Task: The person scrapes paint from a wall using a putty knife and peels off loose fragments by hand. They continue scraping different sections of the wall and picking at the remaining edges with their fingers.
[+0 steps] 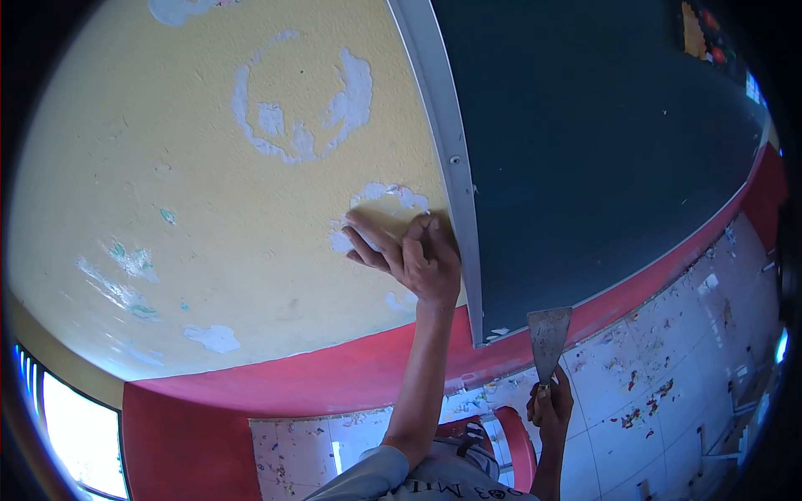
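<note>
My left hand (411, 257) reaches up to the cream-yellow wall (276, 217), its fingertips against the surface at a ring-shaped patch of bare white plaster (388, 194). Some of its fingers are stretched out and apart while others bend; I see nothing held in them. Lower down on the right, my right hand (550, 403) is closed around the handle of a putty knife (549, 338). The knife's flat metal blade points upward, in front of the red lower wall and the floor, away from the yellow wall.
A dark green board (601, 159) with a metal frame (455, 159) adjoins the yellow wall. Another peeled ring (355, 88) is higher up. Paint flakes (647, 409) litter the tiled floor (610, 451). A bright window (83, 434) is at lower left, a red curved object (516, 447) below.
</note>
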The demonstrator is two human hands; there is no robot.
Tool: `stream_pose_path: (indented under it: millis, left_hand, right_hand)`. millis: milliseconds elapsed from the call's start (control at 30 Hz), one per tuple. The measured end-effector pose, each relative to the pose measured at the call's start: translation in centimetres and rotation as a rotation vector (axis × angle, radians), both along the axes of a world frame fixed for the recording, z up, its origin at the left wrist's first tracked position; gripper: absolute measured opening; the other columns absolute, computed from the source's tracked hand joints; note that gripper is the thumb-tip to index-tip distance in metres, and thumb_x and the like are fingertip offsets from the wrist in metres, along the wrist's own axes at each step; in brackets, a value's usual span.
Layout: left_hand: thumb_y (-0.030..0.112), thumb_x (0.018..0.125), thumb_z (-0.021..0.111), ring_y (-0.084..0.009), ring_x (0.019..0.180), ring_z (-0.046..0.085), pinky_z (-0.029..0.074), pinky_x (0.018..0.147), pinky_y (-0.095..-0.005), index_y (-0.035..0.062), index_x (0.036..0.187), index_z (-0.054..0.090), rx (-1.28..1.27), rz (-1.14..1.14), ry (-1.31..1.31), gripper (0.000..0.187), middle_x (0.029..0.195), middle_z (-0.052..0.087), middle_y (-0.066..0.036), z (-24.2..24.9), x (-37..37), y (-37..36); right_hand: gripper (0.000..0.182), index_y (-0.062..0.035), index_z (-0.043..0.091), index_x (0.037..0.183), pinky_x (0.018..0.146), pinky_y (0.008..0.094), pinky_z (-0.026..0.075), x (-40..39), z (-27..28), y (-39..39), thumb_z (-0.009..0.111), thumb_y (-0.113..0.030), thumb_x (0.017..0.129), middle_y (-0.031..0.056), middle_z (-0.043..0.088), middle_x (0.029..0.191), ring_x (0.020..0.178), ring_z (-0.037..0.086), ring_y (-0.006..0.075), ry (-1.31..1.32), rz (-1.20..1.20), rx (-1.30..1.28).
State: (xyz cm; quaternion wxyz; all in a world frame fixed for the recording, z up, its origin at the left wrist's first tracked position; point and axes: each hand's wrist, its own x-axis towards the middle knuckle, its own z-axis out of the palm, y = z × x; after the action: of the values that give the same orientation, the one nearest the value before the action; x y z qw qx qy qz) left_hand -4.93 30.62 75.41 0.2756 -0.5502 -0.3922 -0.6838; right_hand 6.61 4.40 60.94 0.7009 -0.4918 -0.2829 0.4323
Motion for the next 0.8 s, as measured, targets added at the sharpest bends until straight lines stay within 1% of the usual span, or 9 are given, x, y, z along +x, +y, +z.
stream_pose_path:
  millis: [33, 133, 167, 267, 367, 433, 533, 633, 800]
  left_hand:
    - [0.026, 0.086, 0.064, -0.0411, 0.142, 0.011, -0.004, 0.112, -0.0568, 0.0167, 0.085, 0.061, 0.021, 0.012, 0.033, 0.010, 0.151, 0.022, -0.023, -0.1, 0.0, 0.1]
    - [0.023, 0.086, 0.064, -0.0418, 0.140, 0.016, 0.009, 0.111, -0.0566, 0.0124, 0.078, 0.049, -0.025, -0.101, 0.047, 0.020, 0.149, 0.029, -0.023, 0.1, -0.5, -0.9]
    - [0.023, 0.085, 0.066, -0.0414, 0.139, 0.018, 0.012, 0.110, -0.0558, 0.0121, 0.079, 0.050, -0.014, -0.121, 0.050, 0.020, 0.147, 0.031, -0.022, 0.2, -0.7, -1.1]
    - [0.021, 0.080, 0.072, -0.0400, 0.136, 0.023, 0.021, 0.107, -0.0533, 0.0117, 0.083, 0.055, 0.020, -0.160, 0.037, 0.020, 0.144, 0.037, -0.020, 0.5, -0.9, -1.3]
    - [0.016, 0.075, 0.077, -0.0388, 0.134, 0.026, 0.026, 0.104, -0.0515, 0.0129, 0.086, 0.063, 0.033, -0.126, -0.017, 0.019, 0.143, 0.039, -0.018, 0.7, -0.5, -1.2]
    - [0.012, 0.071, 0.079, -0.0387, 0.134, 0.026, 0.028, 0.104, -0.0504, 0.0143, 0.087, 0.067, 0.016, -0.070, -0.023, 0.020, 0.143, 0.039, -0.017, 0.9, -0.2, -1.3]
    - [0.011, 0.070, 0.079, -0.0383, 0.133, 0.026, 0.029, 0.103, -0.0499, 0.0153, 0.084, 0.070, 0.035, -0.049, -0.035, 0.018, 0.144, 0.039, -0.017, 1.0, 0.0, -1.0]
    - [0.018, 0.074, 0.078, -0.0357, 0.133, 0.025, 0.019, 0.104, -0.0500, 0.0164, 0.079, 0.070, 0.046, -0.080, -0.056, 0.010, 0.140, 0.042, -0.019, 0.7, -0.1, -0.6]
    - [0.022, 0.081, 0.070, -0.0369, 0.132, 0.025, 0.017, 0.105, -0.0509, 0.0147, 0.078, 0.068, 0.044, -0.055, -0.087, 0.008, 0.140, 0.043, -0.020, 0.9, 0.4, -0.4]
  right_hand:
    - [0.049, -0.0016, 0.038, 0.137, 0.043, 0.0196, 0.037, -0.1, 0.0, 0.2, 0.053, -0.010, 0.092, 0.0040, 0.054, 0.076, 0.052, 0.047, 0.0050, -0.004, 0.009, 0.009]
    - [0.052, 0.0007, 0.036, 0.138, 0.039, 0.0198, 0.037, -0.5, -0.3, 1.0, 0.055, -0.012, 0.091, 0.0047, 0.054, 0.073, 0.047, 0.046, 0.0054, -0.008, 0.026, 0.036]
    - [0.053, 0.0018, 0.036, 0.138, 0.037, 0.0199, 0.038, -0.6, -0.1, 1.3, 0.056, -0.014, 0.091, 0.0050, 0.054, 0.071, 0.044, 0.045, 0.0056, -0.008, 0.030, 0.046]
    - [0.055, 0.0024, 0.034, 0.138, 0.039, 0.0202, 0.039, -1.3, 1.2, 1.9, 0.056, -0.014, 0.090, 0.0052, 0.053, 0.071, 0.045, 0.045, 0.0060, 0.010, 0.051, 0.033]
    - [0.052, 0.0005, 0.036, 0.138, 0.047, 0.0214, 0.040, -2.2, 1.9, 2.7, 0.053, -0.008, 0.090, 0.0057, 0.055, 0.081, 0.057, 0.050, 0.0070, 0.038, 0.102, 0.117]
    - [0.053, 0.0018, 0.035, 0.138, 0.049, 0.0223, 0.041, -3.0, 2.4, 3.4, 0.054, -0.008, 0.089, 0.0065, 0.055, 0.082, 0.059, 0.051, 0.0075, -0.002, 0.120, 0.190]
    - [0.053, 0.0034, 0.034, 0.138, 0.053, 0.0240, 0.043, -4.4, 4.1, 4.7, 0.053, -0.004, 0.088, 0.0088, 0.057, 0.086, 0.062, 0.052, 0.0090, -0.051, 0.124, 0.284]
    - [0.054, 0.0024, 0.031, 0.139, 0.055, 0.0248, 0.045, -4.9, 5.0, 5.8, 0.051, -0.001, 0.089, 0.0117, 0.058, 0.090, 0.064, 0.053, 0.0106, -0.105, 0.164, 0.369]
    - [0.055, -0.0002, 0.029, 0.141, 0.057, 0.0255, 0.045, -5.6, 6.3, 7.1, 0.050, 0.000, 0.089, 0.0132, 0.057, 0.093, 0.066, 0.053, 0.0113, -0.059, 0.196, 0.489]
